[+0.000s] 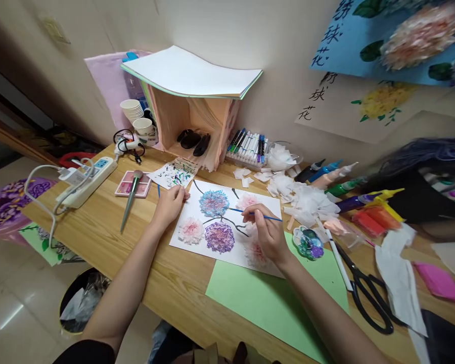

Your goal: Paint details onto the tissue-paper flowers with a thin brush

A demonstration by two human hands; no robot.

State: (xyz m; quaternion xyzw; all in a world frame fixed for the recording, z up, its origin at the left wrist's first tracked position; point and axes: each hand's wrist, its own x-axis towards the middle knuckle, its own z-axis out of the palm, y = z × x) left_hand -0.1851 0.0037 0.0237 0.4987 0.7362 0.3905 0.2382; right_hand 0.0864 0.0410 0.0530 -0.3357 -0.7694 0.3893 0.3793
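Your right hand (267,230) grips a slim blue paintbrush (272,218), its tip reaching the right edge of a round blue flower (214,203) flecked with pink. That flower is on a white sheet (191,208), which lies on the wooden surface (174,283) in front of you, its lower right part over a green sheet (246,293). Below the blue bloom is a ruffled purple flower (219,237); a pale pink one (190,231) sits to its left, and more pink ones on the right are partly covered by your hand. Thin dark branches fork between them. Your left hand (173,202) rests with fingers curled at the sheet's left edge; you cannot tell whether it grasps anything.
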